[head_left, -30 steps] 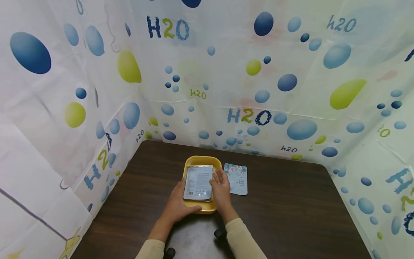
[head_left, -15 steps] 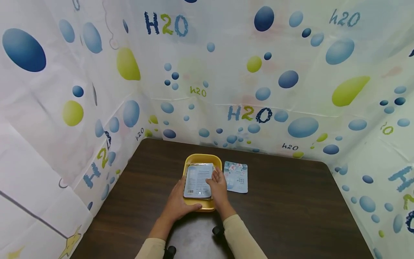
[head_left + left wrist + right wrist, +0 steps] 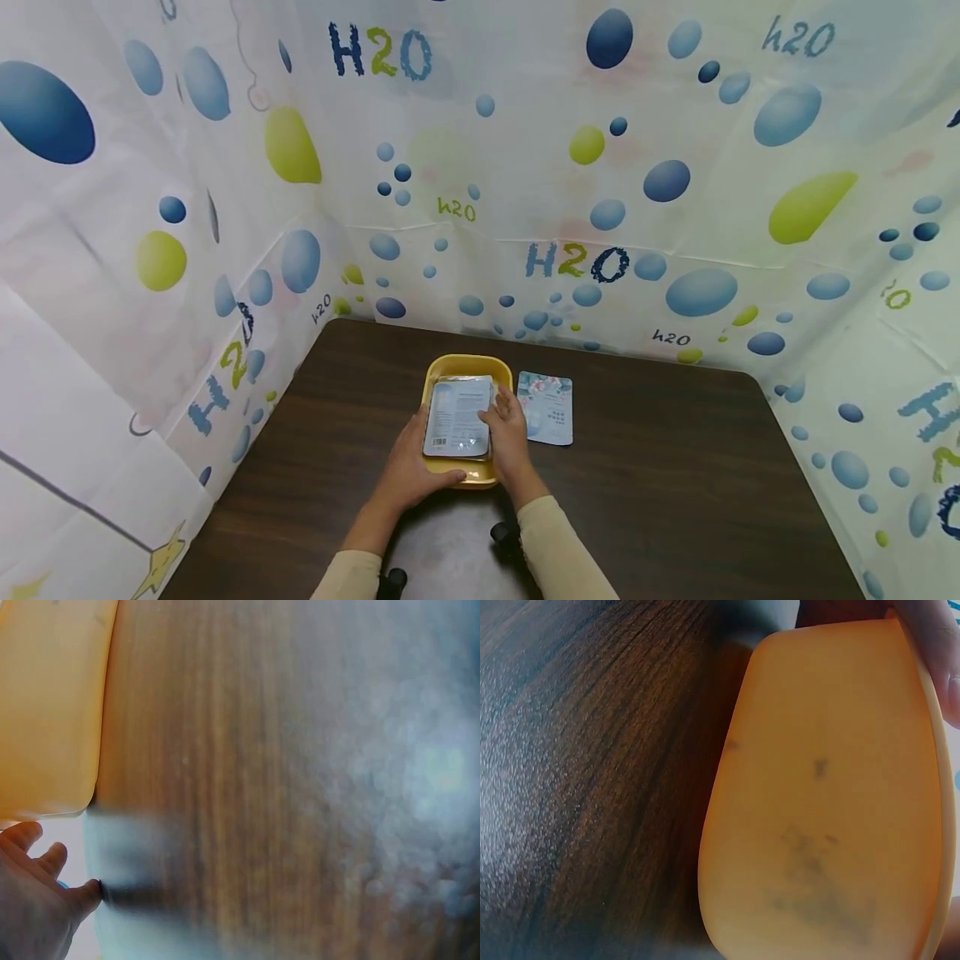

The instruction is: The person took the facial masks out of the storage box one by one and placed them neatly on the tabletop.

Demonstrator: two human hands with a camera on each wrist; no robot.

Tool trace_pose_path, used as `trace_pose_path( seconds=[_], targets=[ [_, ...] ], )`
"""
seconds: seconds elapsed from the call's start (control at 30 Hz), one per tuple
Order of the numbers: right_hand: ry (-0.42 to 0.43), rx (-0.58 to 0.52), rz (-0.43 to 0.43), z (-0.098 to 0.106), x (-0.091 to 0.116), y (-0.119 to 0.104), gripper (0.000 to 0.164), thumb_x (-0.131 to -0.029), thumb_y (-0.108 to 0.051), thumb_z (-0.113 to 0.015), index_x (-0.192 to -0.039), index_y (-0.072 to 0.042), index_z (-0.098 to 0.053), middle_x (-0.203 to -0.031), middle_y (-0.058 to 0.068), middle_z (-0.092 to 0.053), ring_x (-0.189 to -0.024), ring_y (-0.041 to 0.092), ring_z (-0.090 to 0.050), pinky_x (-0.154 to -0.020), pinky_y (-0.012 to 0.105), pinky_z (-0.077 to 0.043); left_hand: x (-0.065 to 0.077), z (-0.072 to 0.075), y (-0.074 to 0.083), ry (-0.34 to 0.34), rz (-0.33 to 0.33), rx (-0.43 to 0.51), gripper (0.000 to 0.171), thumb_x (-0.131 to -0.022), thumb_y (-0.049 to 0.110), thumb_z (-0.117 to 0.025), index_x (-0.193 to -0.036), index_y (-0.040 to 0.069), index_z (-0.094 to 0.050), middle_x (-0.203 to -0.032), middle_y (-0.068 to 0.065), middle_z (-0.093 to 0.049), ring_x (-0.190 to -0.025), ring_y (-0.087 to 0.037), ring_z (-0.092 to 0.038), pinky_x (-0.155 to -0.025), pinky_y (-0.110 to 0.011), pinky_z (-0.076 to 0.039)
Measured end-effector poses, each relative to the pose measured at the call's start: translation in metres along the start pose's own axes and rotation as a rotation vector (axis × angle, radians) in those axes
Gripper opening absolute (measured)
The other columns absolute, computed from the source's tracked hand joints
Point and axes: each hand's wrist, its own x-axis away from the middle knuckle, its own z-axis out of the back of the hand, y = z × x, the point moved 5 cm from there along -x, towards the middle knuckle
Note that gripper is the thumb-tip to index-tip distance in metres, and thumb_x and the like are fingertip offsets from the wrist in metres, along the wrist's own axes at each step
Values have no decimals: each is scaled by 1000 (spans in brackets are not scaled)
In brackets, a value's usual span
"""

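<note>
A small yellow tray (image 3: 471, 473) stands on the table with a stack of pale blue flat packets, like sheet mask sachets, inside. The top packet (image 3: 459, 417) shows fine print and a barcode. My left hand (image 3: 412, 462) holds the tray at its near left corner, thumb along the front rim. In the left wrist view its fingers (image 3: 51, 859) spread beside the tray wall (image 3: 49, 705). My right hand (image 3: 508, 437) rests along the right side, fingers extended, thumb over the stack's edge. In the right wrist view the tray's outer wall (image 3: 832, 712) fills the middle.
Just right of the tray lies a single pale blue packet (image 3: 547, 408) with a flower print. The dark wood table (image 3: 660, 467) meets a white curtain (image 3: 517, 183) printed with blue and green drops at the back and both sides.
My right hand has drawn in slightly, its thumb lifting and its fingers bunching closer together. The left hand keeps its hold on the tray. The head view has tilted a little.
</note>
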Motion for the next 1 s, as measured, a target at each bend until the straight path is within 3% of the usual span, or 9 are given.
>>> trace_pose_path(
  seconds=[0.37, 0.63, 1.0],
  targets=[
    [-65, -129, 15, 0, 1, -3, 64, -103, -6, -49, -160, -1, -20, -169, 25, -12, -157, 41, -19, -127, 54, -20, -1, -1, -2, 12, -21, 3, 135, -59, 56, -94, -164, 10, -21, -165, -19, -32, -150, -43, -33, -117, -66, -32],
    [-93, -139, 17, -1, 1, -3, 60, -104, -4, -48, -158, 3, -24, -169, 24, -15, -157, 39, -21, -127, 52, -23, -2, -1, -1, -1, -26, 35, 138, -58, 55, -95, -164, 11, -20, -167, -14, -31, -151, -40, -32, -119, -63, -31],
    [-185, -62, -67, -3, 0, -1, 58, -102, -3, -53, -157, -5, -36, -167, 15, -32, -154, 31, -33, -123, 47, -33, -5, -2, 0, -8, -55, 63, 136, -59, 52, -96, -165, 18, -18, -164, -11, -36, -145, -36, -38, -117, -62, -34]
  ],
)
